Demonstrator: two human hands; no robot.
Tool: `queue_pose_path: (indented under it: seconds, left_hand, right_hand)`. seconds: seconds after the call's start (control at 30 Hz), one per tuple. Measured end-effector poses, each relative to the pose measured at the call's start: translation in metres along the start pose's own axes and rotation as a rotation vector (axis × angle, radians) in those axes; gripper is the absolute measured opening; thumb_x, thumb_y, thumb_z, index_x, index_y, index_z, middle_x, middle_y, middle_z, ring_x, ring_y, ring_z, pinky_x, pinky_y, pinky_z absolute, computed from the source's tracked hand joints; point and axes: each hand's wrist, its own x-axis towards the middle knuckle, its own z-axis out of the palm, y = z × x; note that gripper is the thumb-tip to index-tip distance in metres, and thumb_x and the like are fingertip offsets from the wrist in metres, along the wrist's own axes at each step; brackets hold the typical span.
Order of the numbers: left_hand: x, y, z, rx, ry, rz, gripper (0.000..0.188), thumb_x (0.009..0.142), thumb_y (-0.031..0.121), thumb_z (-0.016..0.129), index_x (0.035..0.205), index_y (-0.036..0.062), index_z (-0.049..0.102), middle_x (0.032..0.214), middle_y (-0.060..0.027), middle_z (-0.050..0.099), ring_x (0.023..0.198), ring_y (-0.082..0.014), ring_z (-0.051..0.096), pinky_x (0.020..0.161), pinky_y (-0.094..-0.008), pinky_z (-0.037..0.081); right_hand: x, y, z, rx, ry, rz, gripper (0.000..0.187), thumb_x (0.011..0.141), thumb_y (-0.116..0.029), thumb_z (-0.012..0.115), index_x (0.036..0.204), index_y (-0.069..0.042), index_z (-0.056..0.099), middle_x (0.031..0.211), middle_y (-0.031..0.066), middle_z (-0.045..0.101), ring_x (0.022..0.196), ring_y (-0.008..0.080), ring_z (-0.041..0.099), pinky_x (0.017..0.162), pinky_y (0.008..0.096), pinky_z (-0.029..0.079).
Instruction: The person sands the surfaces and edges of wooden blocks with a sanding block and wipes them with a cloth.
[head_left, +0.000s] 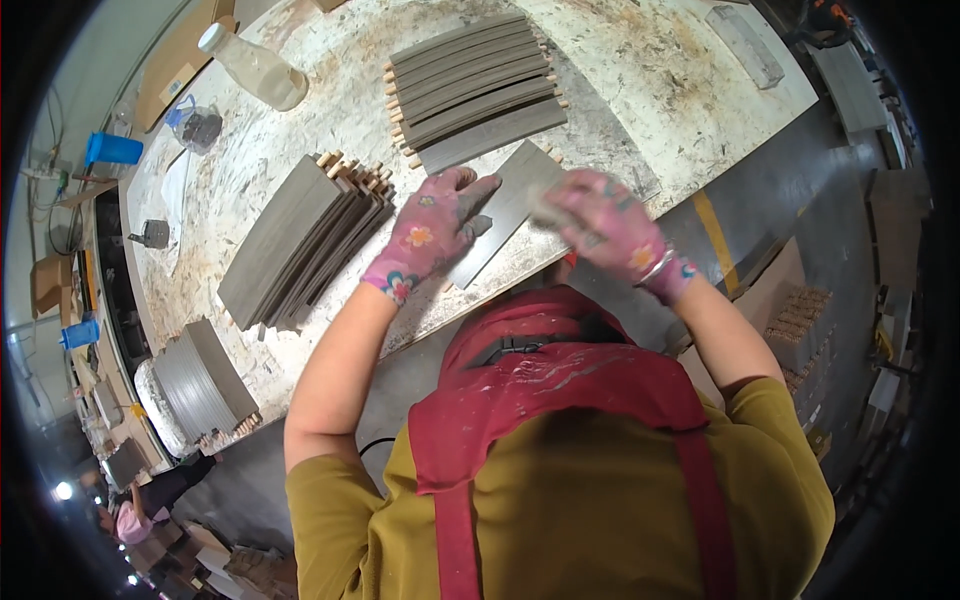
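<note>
A flat grey board (508, 222) with pale pegs at its far end lies slanted near the table's front edge. My left hand (425, 230), in a pink flowered glove with grey fingertips, holds the board along its left side, thumb and fingers on its surface. My right hand (615, 230), gloved alike, is closed over the board's right side. Its fingers are around a pale, pad-like piece (546, 205), blurred and partly hidden, so its exact kind does not show.
Stacked pegged grey boards stand behind (475, 80), to the left (290, 240) and at the table's left corner (205, 380). A white-capped bottle (255, 70), a small clear jug (195, 125) and a clear block (745, 45) sit on the stained table (640, 100). Boxes (790, 320) stand on the right.
</note>
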Motion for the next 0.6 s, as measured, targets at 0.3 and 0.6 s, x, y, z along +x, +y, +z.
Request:
queue_pose_path:
  seconds: [0.3, 0.6]
  left_hand:
    - [0.008, -0.011, 0.002, 0.021, -0.016, 0.105, 0.049, 0.091, 0.032, 0.063, 0.139, 0.0247, 0.053, 0.124, -0.0142, 0.055, 0.114, -0.0347, 0.053, 0.098, -0.0426, 0.045]
    - [0.001, 0.016, 0.008, 0.195, 0.141, 0.033, 0.06, 0.085, 0.045, 0.066, 0.135, 0.0145, 0.054, 0.129, -0.0158, 0.055, 0.117, -0.0368, 0.053, 0.097, -0.0456, 0.044]
  right_hand:
    - [0.016, -0.036, 0.061, 0.044, -0.295, -0.439, 0.033, 0.088, -0.016, 0.056, 0.121, -0.018, 0.06, 0.112, 0.0121, 0.064, 0.105, 0.0289, 0.063, 0.085, 0.0403, 0.053]
    - [-0.01, 0.08, -0.022, -0.217, 0.027, 0.163, 0.036, 0.084, -0.012, 0.066, 0.12, -0.011, 0.063, 0.117, 0.0144, 0.058, 0.104, 0.0343, 0.059, 0.091, 0.0402, 0.049]
